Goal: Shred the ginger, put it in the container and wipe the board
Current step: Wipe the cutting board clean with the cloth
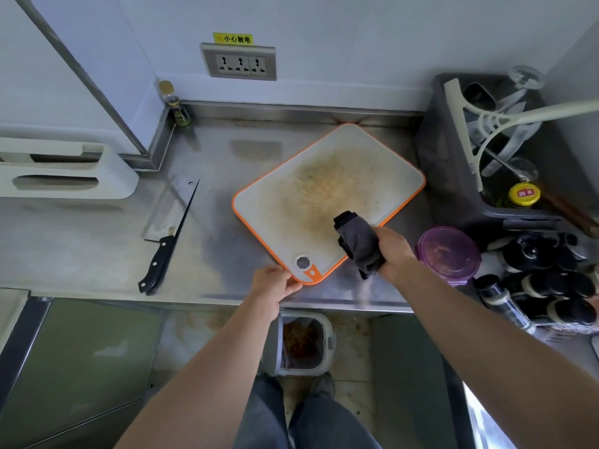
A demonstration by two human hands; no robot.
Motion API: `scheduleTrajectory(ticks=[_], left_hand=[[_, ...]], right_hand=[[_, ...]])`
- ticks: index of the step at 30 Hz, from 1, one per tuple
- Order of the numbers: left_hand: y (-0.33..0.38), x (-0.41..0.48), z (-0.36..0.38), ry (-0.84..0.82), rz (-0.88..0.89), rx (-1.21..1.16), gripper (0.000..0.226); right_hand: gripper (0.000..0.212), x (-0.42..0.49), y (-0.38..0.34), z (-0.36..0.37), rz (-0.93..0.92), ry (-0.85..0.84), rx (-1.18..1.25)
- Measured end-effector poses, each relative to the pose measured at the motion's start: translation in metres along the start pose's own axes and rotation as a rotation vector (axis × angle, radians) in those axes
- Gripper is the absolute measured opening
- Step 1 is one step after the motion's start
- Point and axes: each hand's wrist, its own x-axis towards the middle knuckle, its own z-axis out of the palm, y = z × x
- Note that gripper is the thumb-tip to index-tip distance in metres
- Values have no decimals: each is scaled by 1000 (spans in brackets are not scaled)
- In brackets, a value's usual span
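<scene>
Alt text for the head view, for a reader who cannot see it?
A person's right hand grips a dark grey cloth at the near edge of a white, orange-rimmed cutting board on a steel counter, while the left hand holds the board's near corner. A black-handled cleaver lies to the left; a lidded purple round container sits to the right.

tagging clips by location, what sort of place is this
Most likely a kitchen, perhaps a commercial one: stainless steel counter, a cleaver lying on it, and an orange-rimmed cutting board with a dark cloth held at its edge.
</scene>
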Motion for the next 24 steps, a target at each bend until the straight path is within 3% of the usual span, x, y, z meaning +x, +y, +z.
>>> scheduleTrajectory(ticks=[3, 5, 11, 13, 16, 19, 22, 24], left_hand=[[-4, 7, 0, 21, -6, 85, 12], [0, 6, 0, 17, 24, 206, 8], [9, 13, -18, 32, 121, 483, 22], [10, 10, -25, 55, 223, 585, 24], [9, 0, -27, -67, 335, 324, 36], [8, -3, -25, -187, 492, 213, 48], [4, 6, -39, -95, 571, 303, 40], [3, 16, -61, 28, 575, 372, 32]], right_hand=[[41, -8, 5, 4, 49, 6, 84], [38, -15, 6, 7, 70, -22, 153], [20, -22, 13, 21, -36, 126, 126], [15, -28, 13, 30, -3, 37, 115], [22, -44, 16, 58, 60, -182, 55], [30, -60, 34, 92, -95, -303, -48], [33, -74, 45, 112, -93, -566, -44], [34, -73, 45, 118, -94, -618, -118]])
